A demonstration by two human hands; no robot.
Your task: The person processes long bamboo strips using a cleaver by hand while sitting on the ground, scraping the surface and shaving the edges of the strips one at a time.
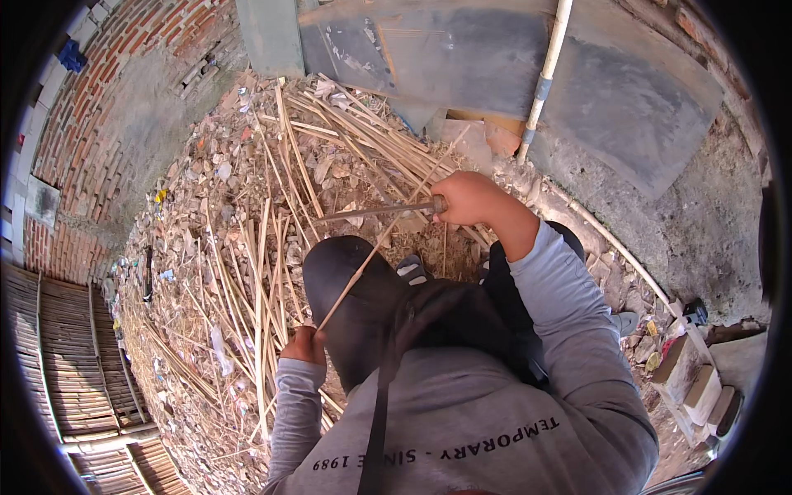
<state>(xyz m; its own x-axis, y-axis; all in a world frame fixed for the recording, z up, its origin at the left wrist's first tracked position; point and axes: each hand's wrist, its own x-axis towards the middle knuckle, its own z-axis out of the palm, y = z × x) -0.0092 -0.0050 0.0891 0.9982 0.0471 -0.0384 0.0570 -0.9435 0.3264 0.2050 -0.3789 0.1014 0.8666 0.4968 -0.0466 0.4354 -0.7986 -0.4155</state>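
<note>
My left hand (304, 346) is closed around the lower end of a thin bamboo strip (356, 276), beside my left knee. The strip slants up and away to the right, past that knee. In my right hand (469, 199) is a long-bladed knife (371, 211), its handle in my fist and its narrow blade pointing left. Blade and strip cross just left of the right fist; whether they touch I cannot tell. Many loose bamboo strips (262, 297) lie on the ground left of my knees, and a further pile (363, 136) lies ahead.
Rubble and litter cover the ground (190, 198). A brick wall (91, 148) rises at left, above a bamboo slat panel (66, 355). Grey sheets (462, 58) and a leaning pale pole (548, 78) stand ahead. Wooden blocks (701, 396) sit at right.
</note>
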